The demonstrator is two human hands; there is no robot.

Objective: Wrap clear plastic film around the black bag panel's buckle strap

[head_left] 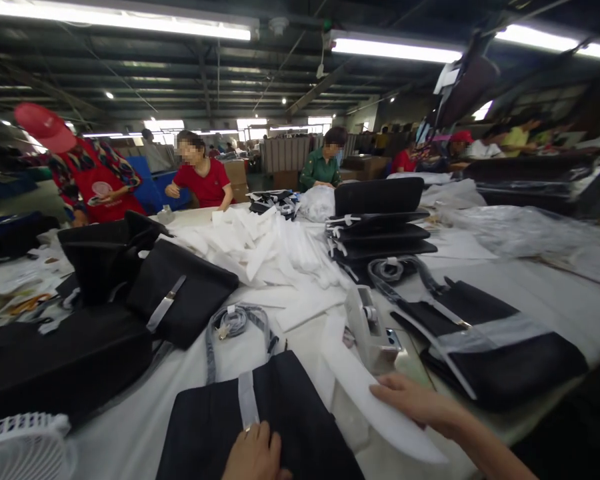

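Observation:
My left hand (255,455) rests on a black bag (280,420) lying flat at the near table edge, by its pale strap. My right hand (417,403) lies with fingers spread on a long white foam strip (365,390) that curves across the table beside the bag. A coiled grey strap (233,323) lies just beyond the bag.
More black bags (180,290) lie at left and right (500,353), a stack of them (380,230) farther back. White foam sheets (260,250) are heaped mid-table. A white fan (23,443) sits near left. Several people work at the far side.

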